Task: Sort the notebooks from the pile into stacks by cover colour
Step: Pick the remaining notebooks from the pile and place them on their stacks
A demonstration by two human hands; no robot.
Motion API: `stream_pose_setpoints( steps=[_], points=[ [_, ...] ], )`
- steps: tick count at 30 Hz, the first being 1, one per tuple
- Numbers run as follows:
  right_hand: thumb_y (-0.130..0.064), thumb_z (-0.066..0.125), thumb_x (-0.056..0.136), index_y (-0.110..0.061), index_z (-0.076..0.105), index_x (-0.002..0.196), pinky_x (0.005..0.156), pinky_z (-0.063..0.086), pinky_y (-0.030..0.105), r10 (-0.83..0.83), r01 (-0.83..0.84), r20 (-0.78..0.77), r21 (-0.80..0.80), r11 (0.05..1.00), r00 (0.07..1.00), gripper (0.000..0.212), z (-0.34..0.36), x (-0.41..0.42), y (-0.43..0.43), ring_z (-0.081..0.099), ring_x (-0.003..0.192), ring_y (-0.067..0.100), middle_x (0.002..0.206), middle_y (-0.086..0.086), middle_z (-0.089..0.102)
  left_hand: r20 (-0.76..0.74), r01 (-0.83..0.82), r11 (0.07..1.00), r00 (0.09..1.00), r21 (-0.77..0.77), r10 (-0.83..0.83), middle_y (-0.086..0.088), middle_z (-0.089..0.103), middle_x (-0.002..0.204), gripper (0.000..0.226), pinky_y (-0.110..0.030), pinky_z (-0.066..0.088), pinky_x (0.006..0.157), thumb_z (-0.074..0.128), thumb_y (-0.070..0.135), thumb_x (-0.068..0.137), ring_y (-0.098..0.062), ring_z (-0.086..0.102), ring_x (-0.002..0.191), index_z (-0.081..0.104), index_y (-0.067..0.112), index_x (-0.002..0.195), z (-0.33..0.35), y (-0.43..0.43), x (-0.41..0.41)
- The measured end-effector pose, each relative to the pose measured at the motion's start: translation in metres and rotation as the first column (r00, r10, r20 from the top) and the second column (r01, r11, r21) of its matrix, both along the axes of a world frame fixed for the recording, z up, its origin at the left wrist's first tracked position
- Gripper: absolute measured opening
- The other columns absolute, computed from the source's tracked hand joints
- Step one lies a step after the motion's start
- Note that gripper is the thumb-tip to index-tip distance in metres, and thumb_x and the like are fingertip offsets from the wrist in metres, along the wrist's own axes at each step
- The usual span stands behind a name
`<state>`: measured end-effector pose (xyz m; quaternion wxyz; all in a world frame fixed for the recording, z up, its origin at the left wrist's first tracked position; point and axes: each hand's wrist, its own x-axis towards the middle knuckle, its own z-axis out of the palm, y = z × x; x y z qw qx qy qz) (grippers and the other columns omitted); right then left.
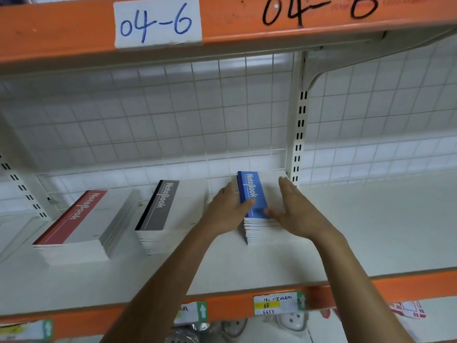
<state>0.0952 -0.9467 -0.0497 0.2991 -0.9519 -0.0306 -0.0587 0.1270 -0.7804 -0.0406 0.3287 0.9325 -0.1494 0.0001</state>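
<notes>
Light: bright, diffuse, cool white; source out of frame. White shelf (371, 219) is near blown out toward its right edge. Page edges of the grey notebook stack (163, 214) wash into it. Soft shade lies under the upper orange beam (247, 33) and across the wire grid (173, 107). Beams bow at the corners. Price labels (274, 303) along the shelf's front edge are blurred.

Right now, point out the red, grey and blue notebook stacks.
red notebook stack (71, 217): head view, red band of top cover.
grey notebook stack (160, 206): head view, grey band of top cover.
blue notebook stack (253, 186): head view, blue band of top cover.
</notes>
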Motion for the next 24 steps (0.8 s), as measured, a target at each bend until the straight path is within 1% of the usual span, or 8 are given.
stream_pose_setpoints(
  steps=[2,6,10,13,15,17,19,24],
  points=[
    [-0.032,0.049,0.096,-0.007,0.001,0.151,0.116,0.004,0.027,0.055,-0.053,0.033,-0.054,0.997,0.998,0.077,0.003,-0.002,0.024,0.0,0.147,0.017,0.159,0.006,0.0,0.102,-0.017,0.997,0.995,0.07,0.01,-0.007,0.031,0.151,0.057,-0.027,0.028,0.105,0.045,0.033,0.098,-0.02,0.031,0.137,0.024,0.011,0.146,0.001,0.01,-0.006],
    [-0.028,0.044,0.099,-0.008,0.006,0.15,0.119,0.007,0.031,0.171,-0.163,0.075,-0.105,0.981,0.982,0.067,-0.002,-0.002,0.076,0.002,0.147,0.02,0.159,0.009,0.004,0.275,-0.11,0.97,0.96,0.215,0.048,-0.006,0.032,0.151,0.054,-0.028,0.023,0.109,0.043,0.028,0.098,-0.021,0.029,0.137,0.027,0.012,0.147,-0.004,0.047,-0.014],
    [-0.027,0.042,0.1,-0.012,0.006,0.151,0.118,0.005,0.031,0.276,-0.261,0.112,-0.133,0.956,0.955,0.064,-0.008,-0.004,0.13,0.001,0.147,0.02,0.159,0.007,0.003,0.385,-0.232,0.937,0.915,0.262,0.119,-0.001,0.037,0.148,0.049,-0.028,0.026,0.109,0.043,0.031,0.098,-0.018,0.032,0.135,0.033,0.016,0.144,-0.009,0.095,-0.027],
    [-0.02,0.044,0.098,-0.009,0.01,0.15,0.118,0.005,0.029,0.372,-0.353,0.162,-0.135,0.926,0.914,0.063,-0.008,-0.007,0.174,0.005,0.147,0.021,0.158,0.009,0.01,0.46,-0.325,0.905,0.871,0.274,0.174,-0.001,0.046,0.141,0.042,-0.027,0.032,0.106,0.043,0.029,0.098,-0.018,0.041,0.129,0.042,0.017,0.138,-0.011,0.137,-0.04],
    [-0.014,0.047,0.096,-0.007,0.014,0.15,0.117,0.008,0.028,0.432,-0.411,0.191,-0.138,0.901,0.882,0.063,-0.009,-0.008,0.206,0.01,0.146,0.022,0.157,0.011,0.016,0.466,-0.339,0.898,0.866,0.281,0.181,-0.004,0.054,0.133,0.037,-0.029,0.034,0.105,0.045,0.025,0.096,-0.02,0.048,0.123,0.051,0.013,0.131,-0.012,0.168,-0.047],
    [-0.013,0.046,0.096,-0.006,0.014,0.15,0.118,0.003,0.026,0.483,-0.458,0.2,-0.161,0.874,0.852,0.063,-0.01,-0.01,0.24,0.01,0.146,0.023,0.157,0.013,0.015,0.456,-0.351,0.893,0.868,0.283,0.197,-0.006,0.056,0.128,0.035,-0.034,0.037,0.105,0.049,0.021,0.094,-0.024,0.049,0.122,0.054,0.01,0.127,-0.015,0.202,-0.053],
    [-0.013,0.043,0.097,-0.006,0.011,0.15,0.114,-0.003,0.023,0.514,-0.485,0.19,-0.182,0.855,0.836,0.062,-0.013,-0.011,0.275,0.005,0.147,0.022,0.158,0.013,0.01,0.455,-0.39,0.883,0.857,0.263,0.243,-0.008,0.055,0.129,0.038,-0.036,0.038,0.104,0.052,0.02,0.092,-0.025,0.046,0.123,0.053,0.008,0.128,-0.018,0.238,-0.06],
    [-0.016,0.043,0.098,-0.008,0.012,0.15,0.117,0.002,0.028,0.538,-0.511,0.152,-0.186,0.839,0.829,0.061,-0.024,-0.016,0.369,0.006,0.147,0.022,0.158,0.011,0.011,0.466,-0.469,0.845,0.826,0.257,0.317,-0.003,0.051,0.135,0.043,-0.032,0.036,0.104,0.054,0.026,0.092,-0.021,0.042,0.126,0.049,0.014,0.133,-0.029,0.33,-0.071]
  ],
)
